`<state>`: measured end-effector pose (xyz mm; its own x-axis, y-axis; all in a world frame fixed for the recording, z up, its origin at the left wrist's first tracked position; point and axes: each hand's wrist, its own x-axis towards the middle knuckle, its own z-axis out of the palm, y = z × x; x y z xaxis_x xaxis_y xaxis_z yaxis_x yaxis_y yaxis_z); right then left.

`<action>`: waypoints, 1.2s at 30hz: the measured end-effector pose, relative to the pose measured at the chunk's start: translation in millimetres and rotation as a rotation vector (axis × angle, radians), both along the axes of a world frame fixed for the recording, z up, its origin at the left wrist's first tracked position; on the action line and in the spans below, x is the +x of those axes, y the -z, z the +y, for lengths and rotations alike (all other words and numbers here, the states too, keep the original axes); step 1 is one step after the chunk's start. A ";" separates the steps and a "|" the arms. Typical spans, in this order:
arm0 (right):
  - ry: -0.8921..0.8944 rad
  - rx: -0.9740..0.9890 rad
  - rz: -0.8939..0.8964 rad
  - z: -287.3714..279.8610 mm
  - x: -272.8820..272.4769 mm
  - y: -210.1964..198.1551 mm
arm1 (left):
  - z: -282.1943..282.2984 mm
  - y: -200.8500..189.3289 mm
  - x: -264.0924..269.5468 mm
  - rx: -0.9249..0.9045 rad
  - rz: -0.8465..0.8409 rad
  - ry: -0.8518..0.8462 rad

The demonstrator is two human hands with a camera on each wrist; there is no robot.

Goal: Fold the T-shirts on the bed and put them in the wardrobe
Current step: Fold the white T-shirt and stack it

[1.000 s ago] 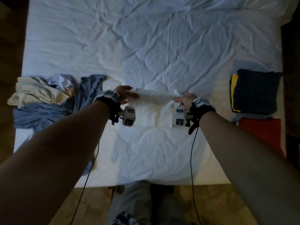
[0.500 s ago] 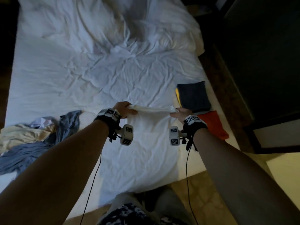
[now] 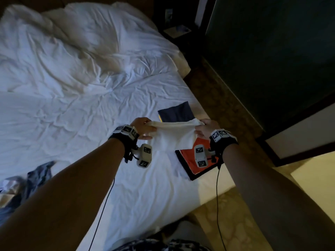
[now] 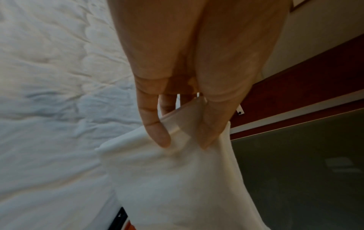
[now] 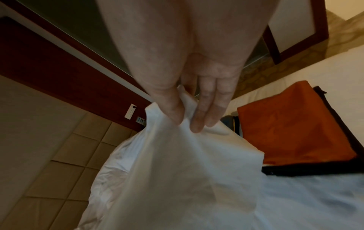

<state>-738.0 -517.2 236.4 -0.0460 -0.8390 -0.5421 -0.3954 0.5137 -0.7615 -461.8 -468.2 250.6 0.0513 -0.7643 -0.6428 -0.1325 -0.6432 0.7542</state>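
Observation:
A folded white T-shirt (image 3: 174, 136) hangs in the air between my two hands, above the right edge of the bed (image 3: 72, 115). My left hand (image 3: 145, 128) pinches its left top corner, thumb and fingers (image 4: 157, 137) closed on the cloth (image 4: 177, 179). My right hand (image 3: 204, 129) pinches the right top corner, fingertips (image 5: 197, 124) on the fabric (image 5: 187, 163). Beneath the shirt lie a folded orange T-shirt (image 3: 188, 158) on a dark one, and a folded navy T-shirt (image 3: 175, 113) behind. The orange T-shirt (image 5: 291, 124) shows to the right in the right wrist view.
A heap of unfolded grey and cream T-shirts (image 3: 23, 183) lies at the bed's left front. A rumpled white duvet (image 3: 72, 42) covers the bed's head. To the right is patterned floor (image 3: 226, 105), then a dark wardrobe front (image 3: 272, 51) with a wooden frame.
Both hands have lifted the folded white T-shirt off the bed and carried it to the right, over the stack of folded shirts. The view has swung right towards the wardrobe.

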 end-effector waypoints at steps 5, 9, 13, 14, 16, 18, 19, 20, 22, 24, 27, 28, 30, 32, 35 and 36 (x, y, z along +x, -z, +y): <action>-0.122 0.035 0.072 -48.6 -69.9 20.2 | -36.1 19.3 -69.4 0.071 -0.024 0.003; -0.163 0.085 0.114 -76.0 -113.7 37.2 | -50.3 39.0 -117.9 0.156 -0.026 -0.025; -0.177 0.164 0.152 -95.4 -149.0 69.7 | -60.5 49.8 -154.7 0.227 -0.021 -0.011; -0.183 0.181 0.155 -99.1 -157.0 79.2 | -63.5 53.0 -161.2 0.242 -0.018 -0.011; -0.168 0.191 0.146 -104.0 -165.4 92.4 | -69.5 58.2 -170.5 0.258 -0.010 -0.025; -0.144 0.189 0.123 -109.7 -170.4 102.9 | -76.7 61.3 -178.3 0.245 -0.014 -0.047; -0.139 0.184 0.102 -113.2 -170.8 105.2 | -80.4 62.8 -181.0 0.227 -0.024 -0.052; -0.126 0.183 0.068 -116.1 -170.8 106.0 | -83.8 62.7 -183.1 0.214 -0.035 -0.051; -0.051 0.197 -0.032 -120.3 -164.9 100.1 | -89.4 62.9 -184.5 0.186 -0.057 -0.039; 0.011 0.218 -0.082 -126.0 -161.6 98.0 | -92.6 63.7 -183.7 0.161 -0.099 -0.019; -0.085 0.176 -0.001 -131.3 -159.9 103.4 | -91.0 72.0 -182.9 0.152 -0.227 0.057; -0.061 0.172 0.008 -129.2 -159.7 104.0 | -88.5 75.1 -185.2 0.141 -0.247 0.069; -0.005 0.190 0.004 -125.9 -162.1 119.4 | -80.8 85.7 -191.2 0.134 -0.251 0.005; -0.027 0.206 0.045 -118.8 -163.5 131.2 | -70.1 107.2 -197.1 0.174 -0.234 -0.134; -0.098 0.239 0.180 -111.9 -177.3 166.3 | -57.5 144.2 -203.5 0.264 -0.228 -0.269; -0.140 0.261 0.207 -110.5 -184.3 183.5 | -52.3 154.1 -205.9 0.298 -0.251 -0.247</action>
